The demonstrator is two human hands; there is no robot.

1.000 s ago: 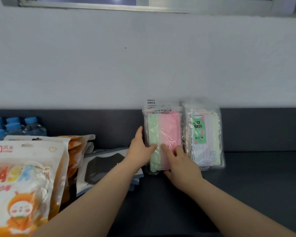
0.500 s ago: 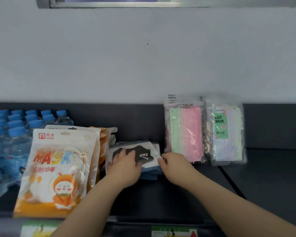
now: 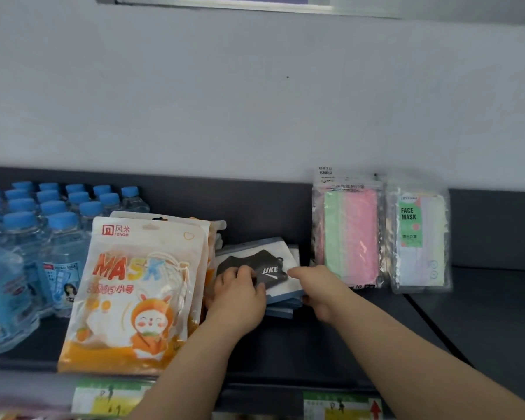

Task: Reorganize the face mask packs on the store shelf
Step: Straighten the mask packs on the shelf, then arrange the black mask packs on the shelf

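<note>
A flat stack of white-and-blue packs with a black mask pictured on top lies on the dark shelf. My left hand holds the stack's left side, fingers curled over the top pack. On the stack's right edge, my right hand grips it, forefinger lying on the top pack. Against the back wall to the right stand a green-and-pink mask pack and a clear "FACE MASK" pack. An orange-and-white "MASK" pack leans upright to the left, with more behind it.
Shrink-wrapped water bottles with blue caps fill the shelf's left end. Price labels line the shelf's front rail. A seam runs across the shelf right of my right arm.
Both hands left the green-and-pink pack, which stays upright against the wall, and moved left onto the flat stack of black-mask packs. The view shifted left, showing more bottles.
</note>
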